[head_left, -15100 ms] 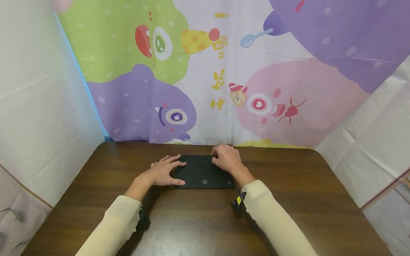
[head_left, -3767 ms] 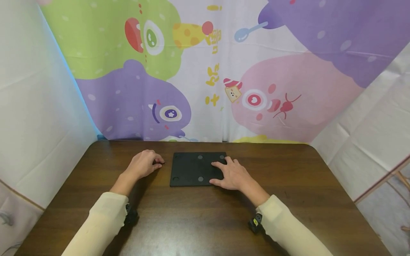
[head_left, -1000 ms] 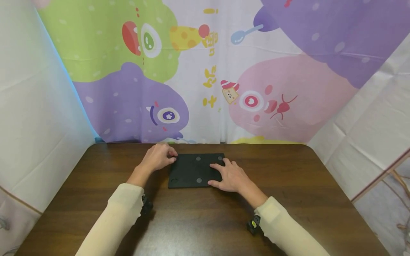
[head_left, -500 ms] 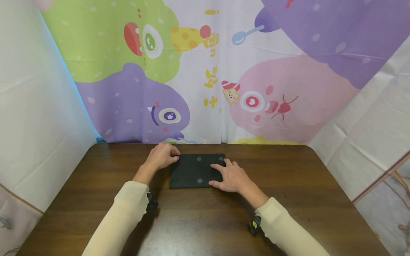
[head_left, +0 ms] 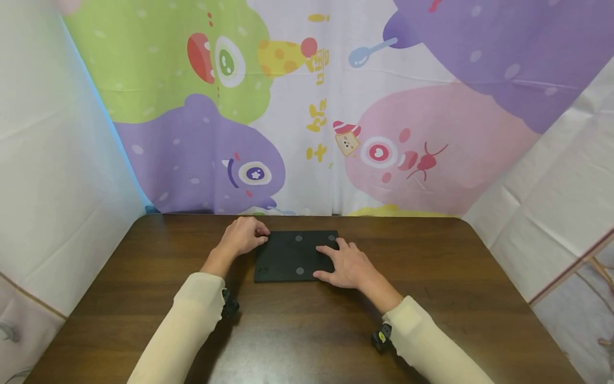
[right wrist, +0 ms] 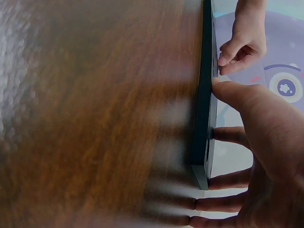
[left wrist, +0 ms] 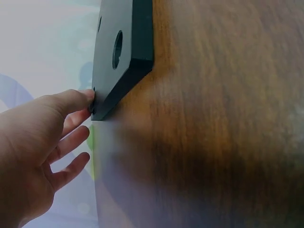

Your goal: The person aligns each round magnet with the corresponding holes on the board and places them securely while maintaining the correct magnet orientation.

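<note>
A flat black rectangular plate [head_left: 292, 256] with round recesses lies on the table. Grey discs show in several of them, such as the near middle disc [head_left: 300, 271] and the far right disc [head_left: 331, 238]. The near left recess [head_left: 263, 270] shows only a dark outline. At the far left corner my left hand [head_left: 242, 236] pinches a small disc, mostly hidden by the thumb and forefinger; its dark edge shows in the left wrist view. My right hand [head_left: 352, 265] rests spread over the plate's right end, thumb near the front edge, and covers the near right corner.
The brown wooden table [head_left: 297, 330] has its far edge close behind the plate. A cartoon-print curtain [head_left: 312, 117] hangs right behind it, with white cloth walls at left and right. A small black device [head_left: 382, 336] sits at the right wrist.
My left hand has come from the bare table on the left to the plate's far left corner. My right hand, earlier at the far right corner, now rests on the right end.
</note>
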Demonstrator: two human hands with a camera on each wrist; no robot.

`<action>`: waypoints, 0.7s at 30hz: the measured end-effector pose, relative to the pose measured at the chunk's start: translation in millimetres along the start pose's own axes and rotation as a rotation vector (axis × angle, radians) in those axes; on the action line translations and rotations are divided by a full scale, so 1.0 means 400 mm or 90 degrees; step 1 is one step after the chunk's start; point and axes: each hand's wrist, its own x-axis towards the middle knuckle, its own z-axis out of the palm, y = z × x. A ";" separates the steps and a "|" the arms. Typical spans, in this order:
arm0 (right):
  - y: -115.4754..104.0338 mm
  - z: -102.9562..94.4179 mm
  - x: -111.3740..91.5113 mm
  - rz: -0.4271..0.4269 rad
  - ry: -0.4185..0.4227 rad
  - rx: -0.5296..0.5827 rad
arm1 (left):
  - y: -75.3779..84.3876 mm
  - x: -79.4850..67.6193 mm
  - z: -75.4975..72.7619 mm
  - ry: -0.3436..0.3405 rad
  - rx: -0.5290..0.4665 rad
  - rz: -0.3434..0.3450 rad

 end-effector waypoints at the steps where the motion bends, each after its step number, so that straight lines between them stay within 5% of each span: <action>1: 0.000 0.000 0.000 -0.001 0.001 0.000 | 0.000 -0.001 0.000 -0.002 0.001 0.001; 13: 0.011 0.011 0.003 -0.018 0.013 0.004 | -0.002 -0.002 0.004 -0.003 0.009 0.020; 21: 0.075 0.081 0.055 -0.031 0.036 0.000 | -0.001 -0.002 0.002 0.010 0.013 0.028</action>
